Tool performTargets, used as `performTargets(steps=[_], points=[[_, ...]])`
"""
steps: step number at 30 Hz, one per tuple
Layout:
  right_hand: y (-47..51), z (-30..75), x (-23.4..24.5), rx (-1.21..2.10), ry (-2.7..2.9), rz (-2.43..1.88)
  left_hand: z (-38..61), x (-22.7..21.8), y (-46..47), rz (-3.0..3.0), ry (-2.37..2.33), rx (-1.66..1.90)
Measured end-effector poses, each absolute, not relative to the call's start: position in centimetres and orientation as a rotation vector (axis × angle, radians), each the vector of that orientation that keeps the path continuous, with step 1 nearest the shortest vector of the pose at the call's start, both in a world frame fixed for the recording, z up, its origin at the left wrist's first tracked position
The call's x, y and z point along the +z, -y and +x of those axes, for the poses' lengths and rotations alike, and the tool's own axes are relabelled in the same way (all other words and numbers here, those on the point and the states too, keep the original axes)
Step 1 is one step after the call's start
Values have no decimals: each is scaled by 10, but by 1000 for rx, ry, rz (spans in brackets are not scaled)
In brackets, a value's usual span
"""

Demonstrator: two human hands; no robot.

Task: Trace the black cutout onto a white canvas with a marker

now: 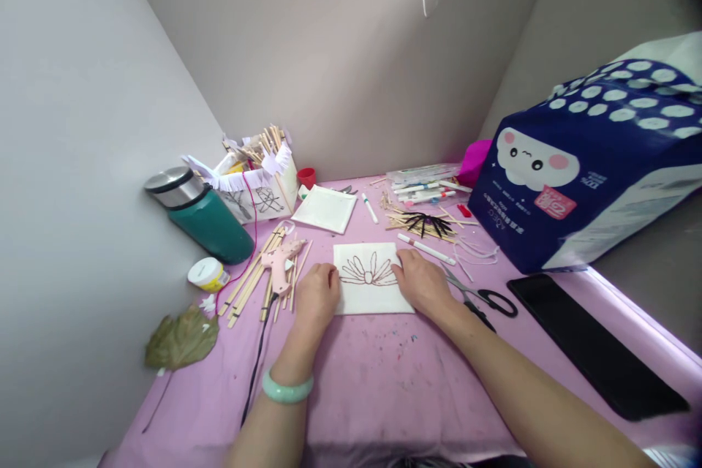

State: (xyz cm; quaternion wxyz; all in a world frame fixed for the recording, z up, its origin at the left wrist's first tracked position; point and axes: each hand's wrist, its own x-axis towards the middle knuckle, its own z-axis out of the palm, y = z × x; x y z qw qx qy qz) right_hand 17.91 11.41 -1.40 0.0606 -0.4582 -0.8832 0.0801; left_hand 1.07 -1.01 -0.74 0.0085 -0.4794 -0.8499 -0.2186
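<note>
A white square panel (376,302) lies flat on the table in front of me, with a flower outlined on it in brown lines. My left hand (318,294) is closed at the panel's left edge, its fingers curled and partly hidden. At the opposite edge, my right hand (421,279) grips the panel with thumb and fingers. Just beyond my right hand lies a white marker (426,249). Scissors with black handles (482,300) rest to the right of that hand. A pink glue gun (279,267) lies on wooden sticks (249,285) to the left.
A green bottle (211,223) stands tilted in view at left, near a box of sticks (257,194). Another white panel (326,209) lies behind. Markers (422,190) and a black spiky piece (428,224) are at back right. A blue package (581,168) and black slab (595,344) occupy the right.
</note>
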Motion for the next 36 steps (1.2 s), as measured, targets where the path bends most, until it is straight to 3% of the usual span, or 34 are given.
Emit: performTargets(steps=[36], points=[[-117,181,-21,174,2688,-1359,15,-1,10,-1490,2733,-626]])
